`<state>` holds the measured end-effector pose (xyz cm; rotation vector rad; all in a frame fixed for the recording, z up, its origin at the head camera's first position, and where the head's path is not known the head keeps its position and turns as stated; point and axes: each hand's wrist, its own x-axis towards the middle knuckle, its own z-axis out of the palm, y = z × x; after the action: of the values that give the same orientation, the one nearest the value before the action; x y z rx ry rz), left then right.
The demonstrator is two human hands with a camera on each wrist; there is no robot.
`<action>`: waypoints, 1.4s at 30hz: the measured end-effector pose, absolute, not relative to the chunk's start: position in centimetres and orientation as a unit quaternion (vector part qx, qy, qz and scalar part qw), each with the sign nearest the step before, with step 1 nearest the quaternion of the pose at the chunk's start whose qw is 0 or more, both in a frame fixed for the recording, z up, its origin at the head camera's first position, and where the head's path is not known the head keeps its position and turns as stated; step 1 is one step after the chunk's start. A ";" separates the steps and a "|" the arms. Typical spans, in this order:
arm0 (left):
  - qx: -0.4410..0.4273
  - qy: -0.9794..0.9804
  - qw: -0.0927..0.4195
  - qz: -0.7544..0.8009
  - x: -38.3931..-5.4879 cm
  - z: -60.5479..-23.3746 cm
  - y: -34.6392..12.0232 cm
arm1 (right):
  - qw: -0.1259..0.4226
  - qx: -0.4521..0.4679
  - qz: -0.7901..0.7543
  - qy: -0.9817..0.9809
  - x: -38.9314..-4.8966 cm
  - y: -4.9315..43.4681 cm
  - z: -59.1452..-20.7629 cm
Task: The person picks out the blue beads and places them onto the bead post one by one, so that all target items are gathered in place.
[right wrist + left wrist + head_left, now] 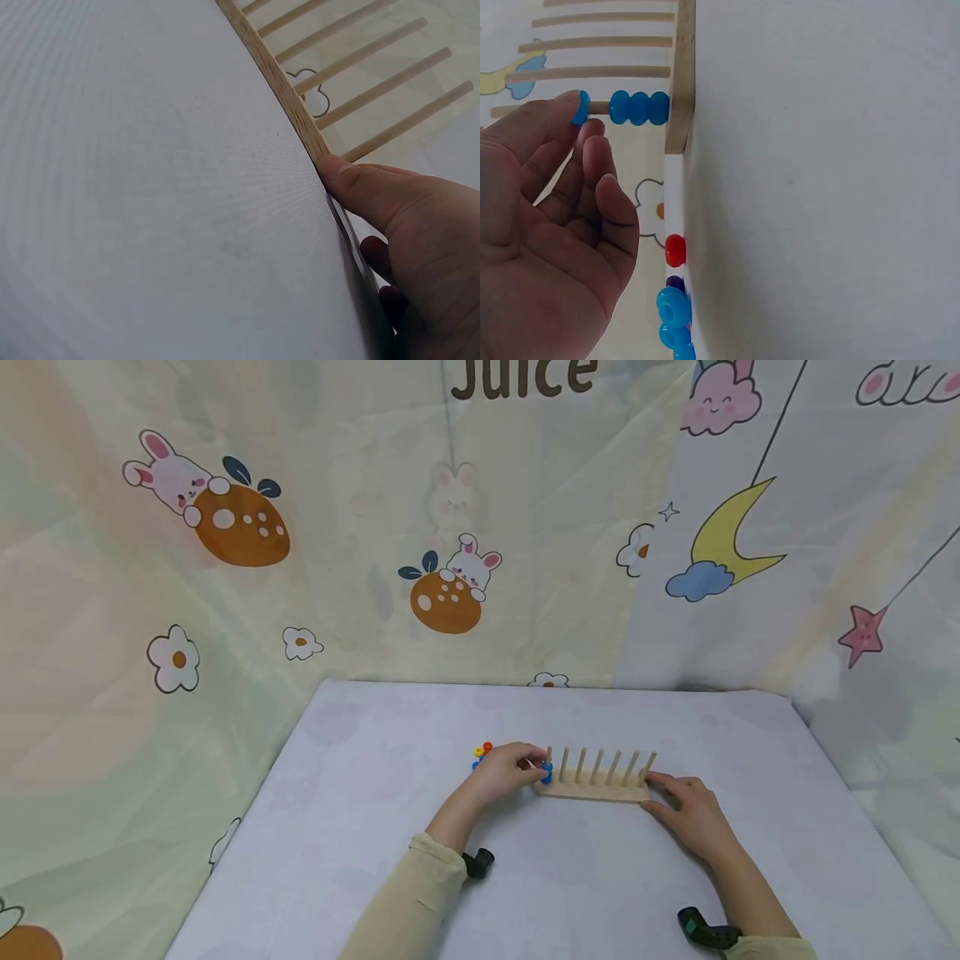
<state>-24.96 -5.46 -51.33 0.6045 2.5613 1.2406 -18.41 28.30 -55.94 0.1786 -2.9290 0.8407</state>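
Observation:
A wooden peg board (592,792) with a row of upright pegs stands on the table. At its left end my left hand (504,772) pinches a blue bead (583,108) between thumb and finger, around the upper part of the end peg. Three blue beads (639,108) sit lower on that same peg, against the base. My right hand (693,817) grips the right end of the board, its thumb (337,169) on the front edge; the other fingers are partly hidden. The remaining pegs in view are bare.
Loose beads lie on the table beyond the left hand, among them a red bead (676,250), a yellow bead (478,752) and several blue beads (674,307). The white-covered table (570,877) meets a printed cloth backdrop (360,527) behind.

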 end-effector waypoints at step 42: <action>0.045 0.877 0.060 0.474 -25.2 -53.1 -14.2 | 0.034 0.049 0.274 -0.960 -18.7 28.4 -56.1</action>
<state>-25.24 -14.17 -53.13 0.1364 2.6548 1.4356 -18.74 28.39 -56.14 0.1512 -2.9511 0.8436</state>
